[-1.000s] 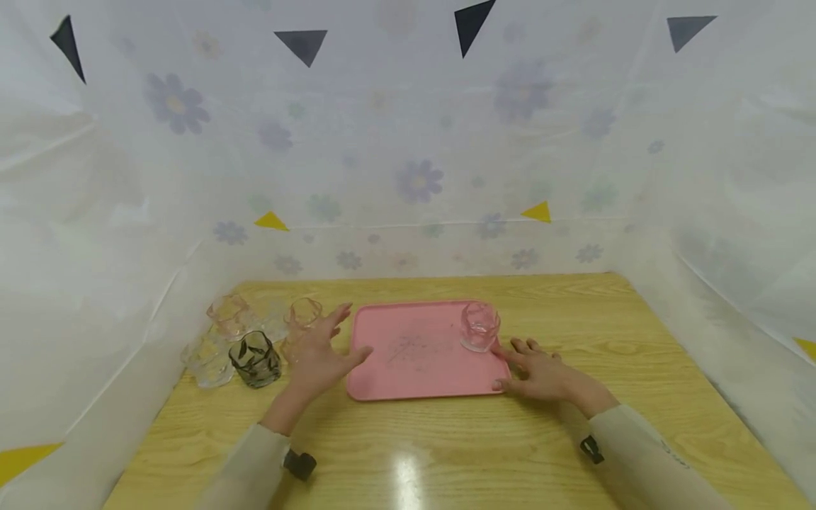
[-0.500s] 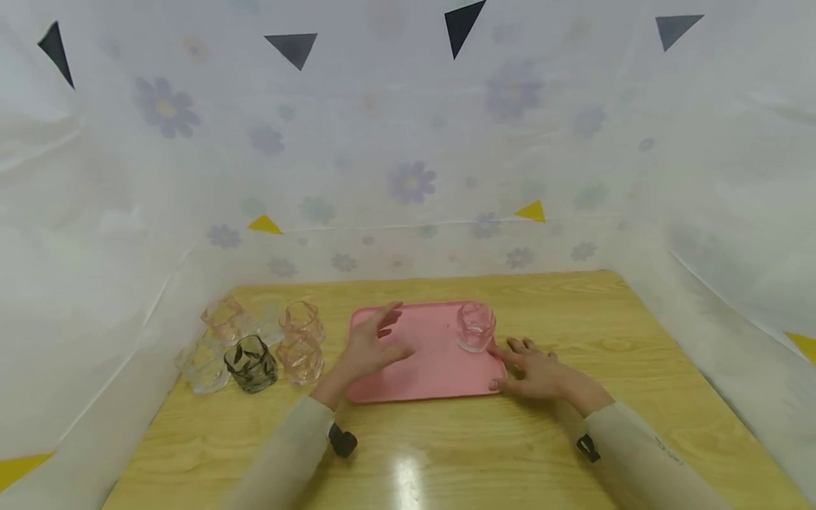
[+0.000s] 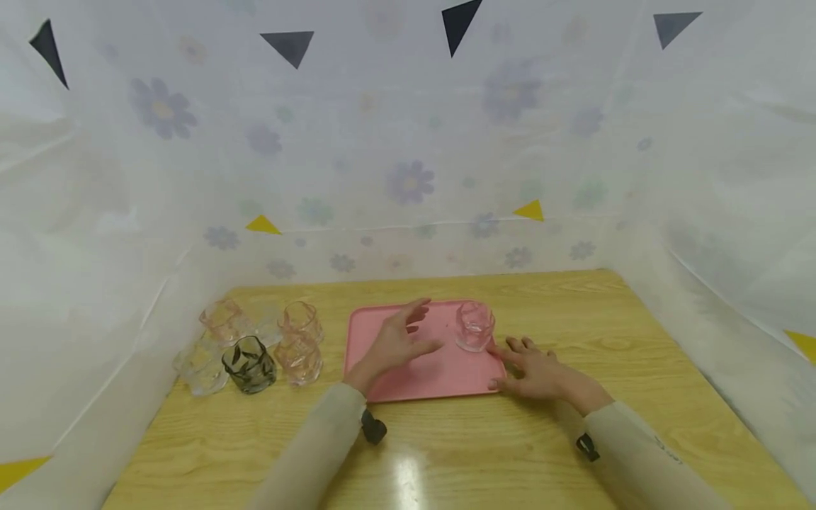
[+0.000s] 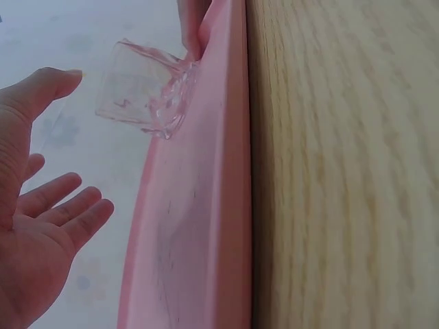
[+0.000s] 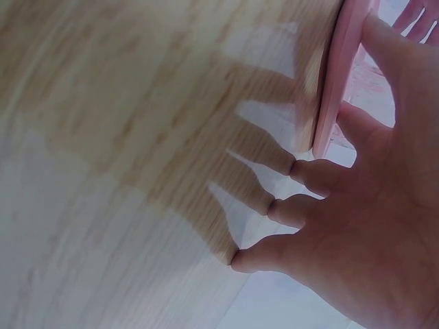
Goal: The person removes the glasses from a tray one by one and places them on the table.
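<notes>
A clear glass (image 3: 474,327) stands upright on the right part of the pink tray (image 3: 370,316). My left hand (image 3: 397,345) hovers over the middle of the tray, thumb apart from the fingers, holding nothing. The left wrist view shows that hand (image 4: 41,240) facing the glass (image 4: 144,92) without touching it. At the tray's right end my right hand (image 3: 535,373) rests with its fingers spread. In the right wrist view, several fingertips of this hand (image 5: 384,212) touch the table, while its thumb and index finger lie at the tray's edge (image 5: 336,82).
Several glasses cluster on the table's left side: a dark grey glass (image 3: 249,365), a pinkish glass (image 3: 298,358) in front of another pinkish one (image 3: 301,320), and a clear glass (image 3: 202,366) at the far left. White flower-patterned sheets (image 3: 408,142) enclose the wood-grain table (image 3: 574,304).
My left hand has moved right, from beside the cluster of glasses to over the middle of the tray. My right hand, the tray and its glass stay in place; the view shifts slightly.
</notes>
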Demonstrator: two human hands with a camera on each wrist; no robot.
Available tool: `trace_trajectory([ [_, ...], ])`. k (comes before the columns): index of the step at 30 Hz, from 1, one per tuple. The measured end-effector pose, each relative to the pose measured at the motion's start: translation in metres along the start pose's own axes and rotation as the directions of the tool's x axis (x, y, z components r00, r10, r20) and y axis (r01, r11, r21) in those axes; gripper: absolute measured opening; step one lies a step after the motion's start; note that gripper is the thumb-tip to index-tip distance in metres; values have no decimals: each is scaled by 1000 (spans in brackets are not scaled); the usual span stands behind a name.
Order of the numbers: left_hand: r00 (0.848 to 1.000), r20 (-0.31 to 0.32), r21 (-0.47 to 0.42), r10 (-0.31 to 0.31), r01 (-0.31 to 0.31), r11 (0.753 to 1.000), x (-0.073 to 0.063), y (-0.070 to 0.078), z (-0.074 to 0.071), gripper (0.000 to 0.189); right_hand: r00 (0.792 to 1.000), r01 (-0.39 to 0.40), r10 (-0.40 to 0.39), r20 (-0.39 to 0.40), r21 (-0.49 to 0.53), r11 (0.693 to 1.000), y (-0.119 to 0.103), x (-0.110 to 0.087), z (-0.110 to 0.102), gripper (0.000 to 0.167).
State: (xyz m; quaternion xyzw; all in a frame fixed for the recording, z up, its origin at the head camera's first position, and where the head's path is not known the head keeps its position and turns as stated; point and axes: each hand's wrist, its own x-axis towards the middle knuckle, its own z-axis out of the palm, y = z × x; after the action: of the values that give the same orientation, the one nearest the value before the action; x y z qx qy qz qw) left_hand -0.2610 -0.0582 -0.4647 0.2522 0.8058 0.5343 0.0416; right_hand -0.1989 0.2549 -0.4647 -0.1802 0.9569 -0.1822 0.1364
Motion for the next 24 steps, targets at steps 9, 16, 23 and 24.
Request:
trace_trajectory([
  [9, 999, 19, -12, -44, 45, 999, 15, -4, 16, 84, 1000, -7, 7, 0, -16, 1000, 2, 1, 1, 84],
  [16, 998, 42, 12, -52, 51, 999, 27, -6, 28, 85, 1000, -10, 10, 6, -16, 1000, 1, 1, 0, 83],
  [23, 996, 61, 5, -65, 64, 998, 37, -4, 43, 92, 1000, -11, 11, 13, 4, 1000, 1, 0, 0, 83],
  [24, 996, 62, 7, -64, 64, 998, 39, -3, 45, 93, 1000, -8, 8, 13, 6, 1000, 1, 0, 0, 83],
])
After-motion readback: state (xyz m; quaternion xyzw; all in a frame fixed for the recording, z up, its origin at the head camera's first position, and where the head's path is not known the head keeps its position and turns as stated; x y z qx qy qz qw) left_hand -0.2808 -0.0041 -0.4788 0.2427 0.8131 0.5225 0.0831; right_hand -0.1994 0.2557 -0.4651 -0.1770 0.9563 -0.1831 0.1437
